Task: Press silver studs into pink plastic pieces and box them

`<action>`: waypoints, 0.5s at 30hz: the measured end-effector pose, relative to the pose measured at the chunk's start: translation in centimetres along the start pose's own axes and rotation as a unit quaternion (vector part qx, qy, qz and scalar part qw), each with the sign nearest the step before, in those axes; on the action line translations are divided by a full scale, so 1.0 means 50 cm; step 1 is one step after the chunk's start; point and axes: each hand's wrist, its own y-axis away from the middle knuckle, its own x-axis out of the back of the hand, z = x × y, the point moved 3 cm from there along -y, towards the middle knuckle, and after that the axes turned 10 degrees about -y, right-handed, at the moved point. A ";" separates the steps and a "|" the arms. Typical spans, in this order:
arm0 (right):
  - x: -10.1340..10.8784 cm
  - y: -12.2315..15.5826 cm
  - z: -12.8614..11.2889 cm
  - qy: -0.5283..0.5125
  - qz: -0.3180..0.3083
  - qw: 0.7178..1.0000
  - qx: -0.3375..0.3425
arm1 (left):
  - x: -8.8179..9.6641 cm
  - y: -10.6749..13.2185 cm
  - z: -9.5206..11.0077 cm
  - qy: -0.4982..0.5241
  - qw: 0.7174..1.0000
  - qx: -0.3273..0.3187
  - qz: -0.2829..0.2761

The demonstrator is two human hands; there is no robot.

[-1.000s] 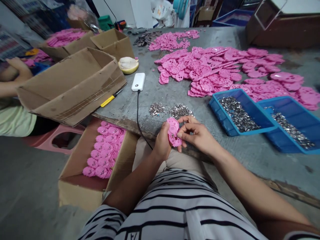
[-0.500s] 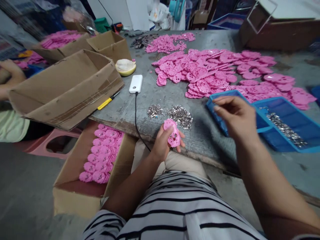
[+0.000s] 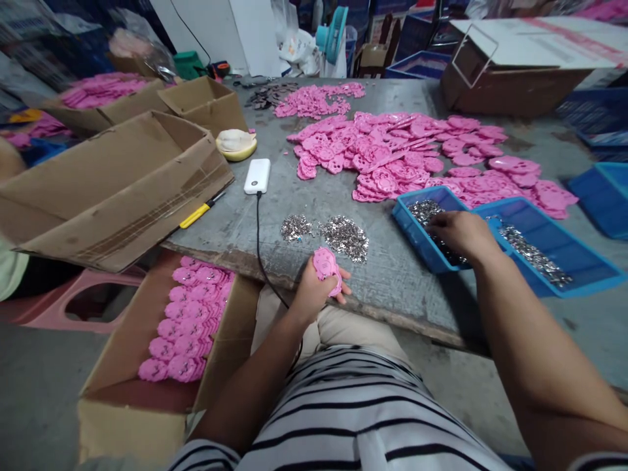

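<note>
My left hand [image 3: 310, 293] grips a pink flower-shaped plastic piece [image 3: 326, 263] above the table's front edge, thumb pressed on its face. My right hand [image 3: 465, 234] reaches into a blue plastic bin [image 3: 416, 241], fingertips bent down and drawn together among small shiny metal parts [image 3: 424, 210]. Whatever is between those fingertips is too small or hidden to make out. Two little piles of metal pieces [image 3: 345, 237] lie on the table just beyond my left hand.
Many pink pieces [image 3: 387, 150] are heaped behind the bins. A second blue bin [image 3: 579, 252] holds metal parts. To the left are a white power bank [image 3: 258, 175] with a black cable, a yellow cutter [image 3: 195, 214], an open carton [image 3: 108, 176], and a floor box [image 3: 132, 314] of stacked pink pieces.
My right hand has gone down into the blue bin from above its rim. The pink piece in my left hand has turned, showing a plainer face. The view has shifted slightly.
</note>
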 end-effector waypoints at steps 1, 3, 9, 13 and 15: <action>0.005 0.003 0.002 -0.015 0.015 1.000 -0.001 | -0.001 0.001 0.001 -0.001 1.000 0.000 -0.001; 0.013 0.009 0.005 -0.055 0.039 0.998 -0.004 | -0.002 0.001 0.003 0.000 1.000 -0.002 -0.004; 0.020 0.019 0.005 -0.126 0.089 0.988 -0.016 | -0.004 0.002 0.003 -0.004 1.000 0.002 -0.006; 0.028 0.022 0.004 -0.143 0.102 0.984 -0.027 | -0.004 0.005 0.007 -0.009 1.000 0.006 -0.007; 0.037 0.024 0.007 -0.153 0.114 0.981 -0.038 | -0.004 0.006 0.008 -0.009 1.000 0.007 -0.008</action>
